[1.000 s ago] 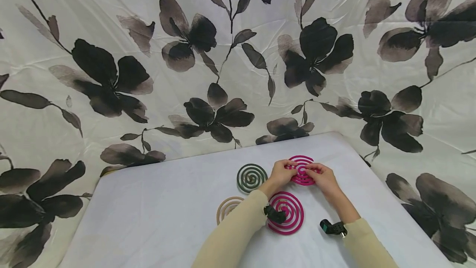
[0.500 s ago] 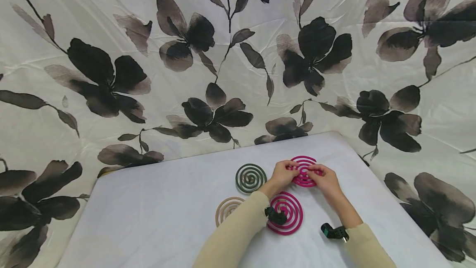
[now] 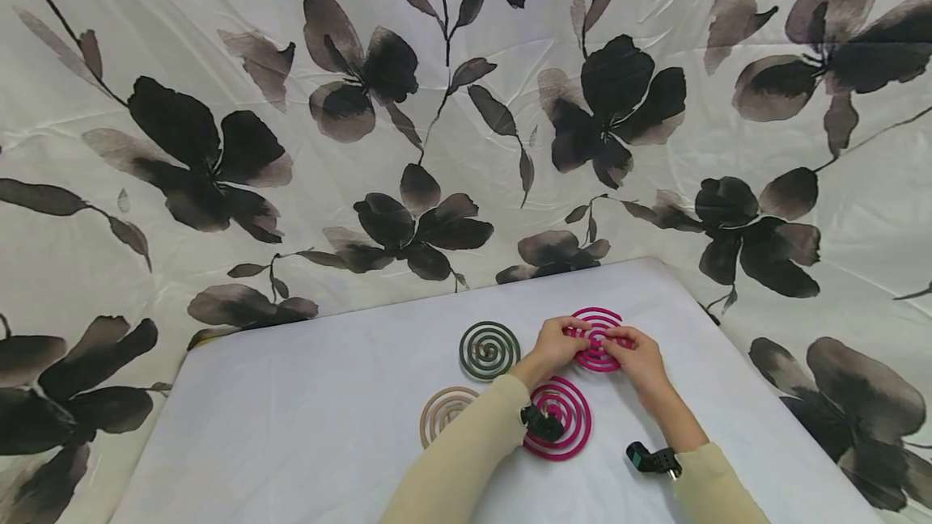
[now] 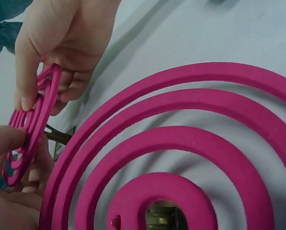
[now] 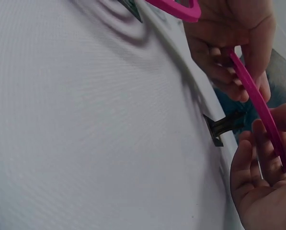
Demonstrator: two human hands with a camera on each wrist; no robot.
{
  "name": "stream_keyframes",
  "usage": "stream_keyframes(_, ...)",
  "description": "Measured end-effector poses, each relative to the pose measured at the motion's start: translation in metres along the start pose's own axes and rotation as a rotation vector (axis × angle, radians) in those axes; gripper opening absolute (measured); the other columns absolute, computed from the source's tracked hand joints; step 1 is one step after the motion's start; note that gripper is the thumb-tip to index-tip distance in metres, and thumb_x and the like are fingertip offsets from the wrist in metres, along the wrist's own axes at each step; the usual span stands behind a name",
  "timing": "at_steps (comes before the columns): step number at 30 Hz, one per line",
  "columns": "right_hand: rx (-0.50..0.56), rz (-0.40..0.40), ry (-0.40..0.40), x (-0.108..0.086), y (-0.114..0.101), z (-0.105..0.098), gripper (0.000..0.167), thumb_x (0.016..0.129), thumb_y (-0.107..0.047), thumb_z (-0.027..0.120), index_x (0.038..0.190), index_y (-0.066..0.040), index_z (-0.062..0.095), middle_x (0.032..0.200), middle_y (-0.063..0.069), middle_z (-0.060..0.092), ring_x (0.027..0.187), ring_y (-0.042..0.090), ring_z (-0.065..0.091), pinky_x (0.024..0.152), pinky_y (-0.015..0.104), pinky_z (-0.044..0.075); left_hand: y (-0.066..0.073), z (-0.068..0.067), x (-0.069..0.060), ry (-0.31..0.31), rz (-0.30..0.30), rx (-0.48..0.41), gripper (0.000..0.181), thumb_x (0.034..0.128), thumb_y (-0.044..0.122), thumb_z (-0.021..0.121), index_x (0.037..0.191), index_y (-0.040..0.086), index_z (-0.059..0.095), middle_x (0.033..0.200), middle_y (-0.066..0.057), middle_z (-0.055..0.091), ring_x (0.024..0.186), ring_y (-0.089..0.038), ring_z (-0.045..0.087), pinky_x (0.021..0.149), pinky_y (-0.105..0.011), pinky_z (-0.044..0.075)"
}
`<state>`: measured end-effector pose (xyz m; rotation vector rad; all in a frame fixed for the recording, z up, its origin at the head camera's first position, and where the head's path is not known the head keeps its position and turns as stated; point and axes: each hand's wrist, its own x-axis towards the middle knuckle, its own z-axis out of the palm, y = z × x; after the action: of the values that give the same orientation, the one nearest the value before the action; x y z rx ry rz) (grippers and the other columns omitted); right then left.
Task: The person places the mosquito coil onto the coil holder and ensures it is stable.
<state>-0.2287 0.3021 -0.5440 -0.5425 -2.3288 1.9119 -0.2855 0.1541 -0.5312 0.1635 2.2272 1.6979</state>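
Both hands hold a pink mosquito coil (image 3: 601, 312) over the far right part of the table. My left hand (image 3: 555, 348) pinches its left side, and my right hand (image 3: 642, 362) pinches its right side. In the right wrist view the held coil (image 5: 255, 98) is seen edge-on, tilted between the fingers of both hands. A dark metal coil stand (image 5: 225, 126) is visible below it. Under my left wrist lies a second pink mosquito coil (image 4: 186, 99), raised on a metal stand whose top shows at its centre.
A green mosquito coil (image 3: 490, 324) sits left of my left hand. Nearer, a beige mosquito coil (image 3: 449, 390) is partly covered by the left sleeve (image 3: 451, 459). The white-covered table (image 3: 291, 411) ends at a floral cloth backdrop (image 3: 437, 136).
Both hands keep hold of the pink coil, with only slight finger shifts. My right thumb and fingers sit a little lower on it. The other coils stay where they were.
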Motion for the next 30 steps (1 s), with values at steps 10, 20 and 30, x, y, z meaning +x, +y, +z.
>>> stream_keyframes(10, 0.021, 0.029, -0.016, -0.0028, 0.0020, 0.0004, 0.037, 0.093, -0.018, 0.067, 0.122, 0.003, 0.058, 0.128, 0.016, 0.053, 0.095, 0.009, 0.051, 0.071, 0.018, 0.048, -0.0030, -0.0009, 0.0032, -0.035, -0.004, 0.030, 0.016, 0.0835, 0.005, 0.074, 0.097, 0.014, 0.076, 0.110, 0.001, 0.063, 0.104, -0.011, 0.052, 0.088, -0.030, 0.047)
stream_keyframes(20, 0.006, 0.030, -0.007, 0.0005, 0.0032, 0.0015, 0.035, 0.093, -0.016, 0.066, 0.121, 0.002, 0.058, 0.125, 0.014, 0.055, 0.099, 0.011, 0.049, 0.072, 0.016, 0.047, -0.0050, -0.0051, 0.0023, -0.068, 0.011, 0.018, 0.017, 0.0832, 0.003, 0.074, 0.098, 0.011, 0.076, 0.107, 0.001, 0.064, 0.099, -0.009, 0.052, 0.085, -0.027, 0.046)
stream_keyframes(30, -0.009, 0.048, -0.005, 0.0016, 0.0031, 0.0028, 0.036, 0.094, -0.020, 0.066, 0.123, 0.000, 0.058, 0.129, 0.015, 0.052, 0.101, 0.014, 0.048, 0.071, 0.017, 0.047, -0.0040, -0.0052, 0.0038, -0.076, 0.004, 0.046, 0.020, 0.0828, 0.002, 0.075, 0.099, 0.013, 0.077, 0.108, 0.000, 0.064, 0.102, -0.011, 0.055, 0.087, -0.029, 0.049)
